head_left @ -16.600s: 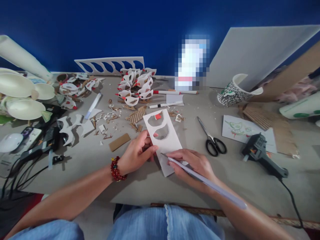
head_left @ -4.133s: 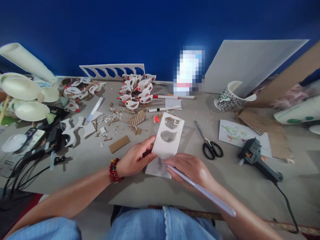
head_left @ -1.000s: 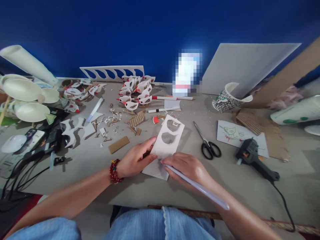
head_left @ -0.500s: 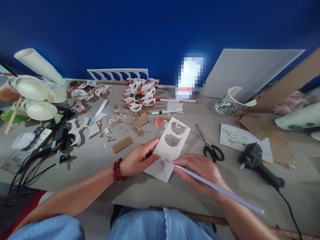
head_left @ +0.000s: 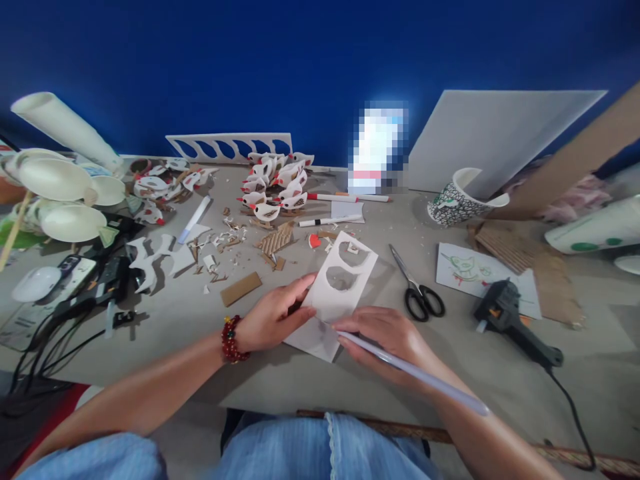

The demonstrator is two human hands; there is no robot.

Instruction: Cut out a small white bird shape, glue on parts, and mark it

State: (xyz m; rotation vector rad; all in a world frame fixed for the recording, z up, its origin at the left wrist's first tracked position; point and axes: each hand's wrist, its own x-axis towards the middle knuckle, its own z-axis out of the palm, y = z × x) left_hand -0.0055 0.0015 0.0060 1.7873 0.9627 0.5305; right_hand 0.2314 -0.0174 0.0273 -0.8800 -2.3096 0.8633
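In the head view, my left hand (head_left: pixel 273 317) grips the left edge of a white card strip (head_left: pixel 345 287), thumb on top and fingers at its edge. Two rounded holes are cut through the strip's far half. My right hand (head_left: pixel 395 340) is closed around a slim craft knife (head_left: pixel 425 377) with a long pale lavender handle. The knife's thin tip touches the strip's near half, close to my left thumb. Faint lines show on that uncut part. To the right of the strip lie scissors (head_left: pixel 417 290) with black handles.
Small white paper birds (head_left: pixel 267 211) stand in a group at the back. Scraps, markers (head_left: pixel 333 221) and a cut-out strip (head_left: pixel 230 148) are around them. On the right are a glue gun (head_left: pixel 517 317), a bird drawing (head_left: pixel 493 277) and a cut paper cup (head_left: pixel 457 200). Cables (head_left: pixel 60 333) lie left.
The knife's handle has swung, its back end now lower in reach and further left, with the tip still at the strip. The whole view has shifted slightly. Both grips are unchanged.
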